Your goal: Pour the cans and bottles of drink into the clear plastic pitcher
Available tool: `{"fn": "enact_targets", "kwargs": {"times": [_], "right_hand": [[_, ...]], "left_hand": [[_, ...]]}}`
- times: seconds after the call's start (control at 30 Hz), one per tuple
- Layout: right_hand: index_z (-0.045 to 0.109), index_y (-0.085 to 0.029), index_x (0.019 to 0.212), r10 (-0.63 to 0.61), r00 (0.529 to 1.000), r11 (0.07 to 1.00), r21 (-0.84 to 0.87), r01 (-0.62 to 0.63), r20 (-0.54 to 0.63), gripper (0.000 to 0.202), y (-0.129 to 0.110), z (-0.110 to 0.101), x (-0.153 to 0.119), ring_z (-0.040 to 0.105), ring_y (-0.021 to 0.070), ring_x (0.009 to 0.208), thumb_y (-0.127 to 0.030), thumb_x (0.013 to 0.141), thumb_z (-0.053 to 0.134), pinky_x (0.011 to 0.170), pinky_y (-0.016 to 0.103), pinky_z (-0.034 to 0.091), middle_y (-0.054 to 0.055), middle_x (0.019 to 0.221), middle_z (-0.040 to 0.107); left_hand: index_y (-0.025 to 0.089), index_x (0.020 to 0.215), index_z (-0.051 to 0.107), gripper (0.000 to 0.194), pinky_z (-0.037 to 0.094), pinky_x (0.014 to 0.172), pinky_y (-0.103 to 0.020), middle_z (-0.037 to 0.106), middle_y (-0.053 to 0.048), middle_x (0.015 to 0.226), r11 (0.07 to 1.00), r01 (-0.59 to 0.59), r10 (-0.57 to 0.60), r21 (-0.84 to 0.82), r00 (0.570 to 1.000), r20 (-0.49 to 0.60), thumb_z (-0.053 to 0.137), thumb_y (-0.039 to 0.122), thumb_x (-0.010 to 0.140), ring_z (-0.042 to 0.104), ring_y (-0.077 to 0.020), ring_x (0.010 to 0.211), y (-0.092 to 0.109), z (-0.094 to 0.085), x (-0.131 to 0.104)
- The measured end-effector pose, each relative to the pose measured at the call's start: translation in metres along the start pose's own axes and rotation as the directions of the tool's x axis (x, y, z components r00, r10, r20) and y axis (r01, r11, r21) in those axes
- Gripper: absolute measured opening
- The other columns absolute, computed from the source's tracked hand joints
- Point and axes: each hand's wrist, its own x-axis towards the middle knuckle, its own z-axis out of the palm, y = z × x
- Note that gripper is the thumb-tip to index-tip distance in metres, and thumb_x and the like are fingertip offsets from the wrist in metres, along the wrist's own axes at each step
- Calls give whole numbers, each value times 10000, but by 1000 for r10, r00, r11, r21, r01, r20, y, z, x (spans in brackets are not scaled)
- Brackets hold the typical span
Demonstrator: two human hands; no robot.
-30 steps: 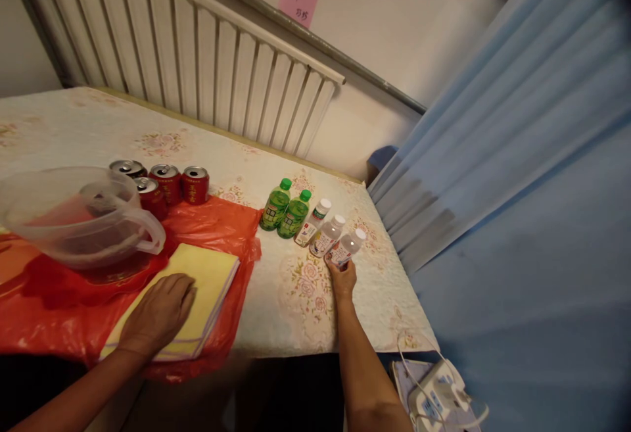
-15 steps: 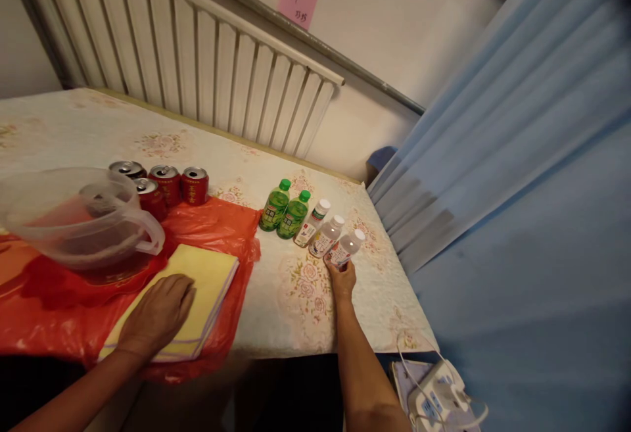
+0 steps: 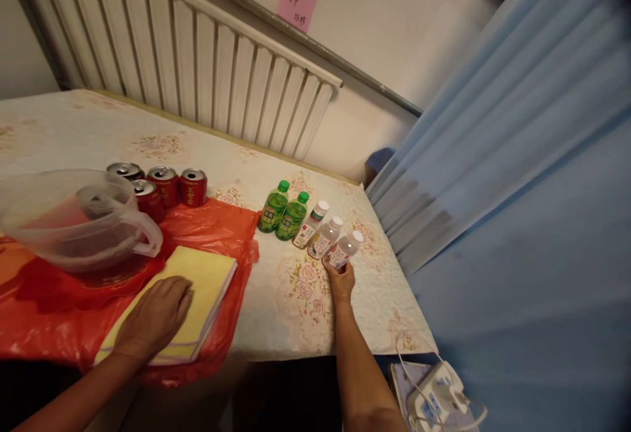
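Note:
My right hand (image 3: 342, 282) is wrapped round the lower part of a clear, white-capped bottle (image 3: 346, 248) at the right end of a row. Beside it stand another clear bottle (image 3: 325, 238), a slim white-capped bottle (image 3: 310, 225) and two green bottles (image 3: 273, 207) (image 3: 292, 216). On a folded yellow cloth (image 3: 207, 281) rests my left hand (image 3: 160, 310), its fingers curled together; whether anything is beneath them is hidden. The cloth lies on a red plastic sheet (image 3: 236, 221).
A clear plastic jug (image 3: 73, 228) with a handle stands on the sheet at left, beside several cans (image 3: 193, 187). Behind the flowered table (image 3: 256, 327) is a radiator (image 3: 197, 64). A blue curtain (image 3: 517, 221) hangs at right, above a power strip (image 3: 438, 399).

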Motion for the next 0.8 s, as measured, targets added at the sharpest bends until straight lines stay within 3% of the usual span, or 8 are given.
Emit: {"fn": "enact_targets", "kwargs": {"times": [0.37, 0.8], "right_hand": [[632, -198, 837, -10, 1000, 1000, 21, 10, 19, 427, -3, -1, 0, 549, 169, 683, -529, 615, 787, 645, 265, 430, 11, 807, 677], [653, -201, 993, 0, 997, 999, 54, -4, 73, 476, -6, -2, -4, 574, 172, 690, -538, 674, 762, 650, 258, 438, 7, 860, 716]], "left_hand": [[191, 981, 651, 300, 482, 916, -454, 705, -142, 995, 1000, 12, -12, 14, 1000, 21, 412, 372, 965, 636, -304, 956, 0, -1, 1], [173, 977, 644, 307, 487, 903, -472, 693, -155, 996, 1000, -8, 8, 21, 1000, 4, 402, 362, 981, 637, -326, 964, 2, -3, 1]]}}
